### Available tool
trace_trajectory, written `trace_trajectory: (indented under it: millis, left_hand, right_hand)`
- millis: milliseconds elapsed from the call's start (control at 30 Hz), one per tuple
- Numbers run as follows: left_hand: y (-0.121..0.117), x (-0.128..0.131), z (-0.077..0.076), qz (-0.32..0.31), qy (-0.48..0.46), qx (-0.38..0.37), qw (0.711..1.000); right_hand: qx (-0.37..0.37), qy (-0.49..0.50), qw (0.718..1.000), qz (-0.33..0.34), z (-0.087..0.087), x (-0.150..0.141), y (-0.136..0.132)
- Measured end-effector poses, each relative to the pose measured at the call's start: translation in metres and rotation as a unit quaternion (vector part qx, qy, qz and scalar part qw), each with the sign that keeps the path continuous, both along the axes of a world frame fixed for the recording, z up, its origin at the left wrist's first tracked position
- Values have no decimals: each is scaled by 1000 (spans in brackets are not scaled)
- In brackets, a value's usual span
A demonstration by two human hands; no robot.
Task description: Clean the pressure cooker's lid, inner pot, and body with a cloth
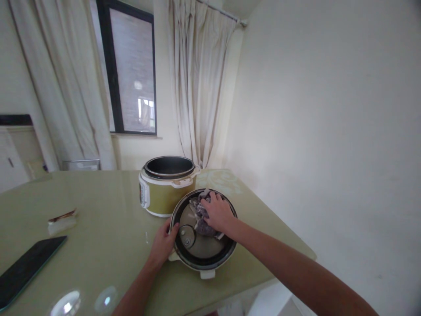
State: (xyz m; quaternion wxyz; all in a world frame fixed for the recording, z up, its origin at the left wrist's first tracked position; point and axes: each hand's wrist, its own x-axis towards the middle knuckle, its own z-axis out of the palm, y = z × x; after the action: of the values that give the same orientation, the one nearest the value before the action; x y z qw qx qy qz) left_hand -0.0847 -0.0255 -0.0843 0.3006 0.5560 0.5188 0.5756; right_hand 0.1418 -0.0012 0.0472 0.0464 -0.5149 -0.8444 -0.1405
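Note:
A round pressure cooker lid [200,252] is tilted with its inner side facing me, showing a dark ring seal and a small round valve cover. My left hand [163,241] grips its left rim, thumb over the edge and the other fingers hidden behind. Against the inner face, my right hand [217,212] presses a crumpled grey-purple patterned cloth [204,226], fingers curled over it. Just behind the lid stands the green and white electric pressure cooker [167,193], lidless, its dark inner pot [170,166] showing at the top.
The green glossy table [105,210] carries a dark flat panel [29,267] at the left edge and a small white packet [62,222] behind it. A white wall [322,123] borders the table's right side. Curtains [204,79] and a window [133,70] are at the back.

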Motion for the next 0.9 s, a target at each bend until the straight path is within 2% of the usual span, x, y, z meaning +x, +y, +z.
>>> trace_trajectory:
  millis: [100,167,267,333,400,500,567,667,767,900]
  left_hand:
    - [-1,0,0,-3,-2,4,1000]
    - [-2,-1,0,-9,-2,5,1000]
    - [-1,-1,-2,-6,0,6,1000]
    - [-1,-2,-3,-1,5,5,1000]
    - [-1,-3,-4,3,11,-3,1000]
    - [-2,-4,-4,8,19,-14,1000]
    - [-3,-3,-3,10,19,-15,1000]
    - [-4,0,0,12,13,-18,1000]
    - [-6,4,1,28,1,-24,999]
    - [-8,8,3,44,-16,-34,998]
  right_hand:
    - [15,8,999,44,-9,-19,1]
    - [45,-13,992,113,-17,-31,-3]
    - [110,-84,952,274,-26,-40,-5]
    - [143,-122,927,326,-24,-40,-1]
    - [157,-132,934,291,-17,-32,7]
    - [137,-112,968,181,0,-11,17]
    - [112,-88,982,121,9,6,17]
    - [62,-74,993,68,18,27,8]
    - [-17,-70,996,48,27,43,-8]
    - [-141,-67,984,88,34,64,-31]
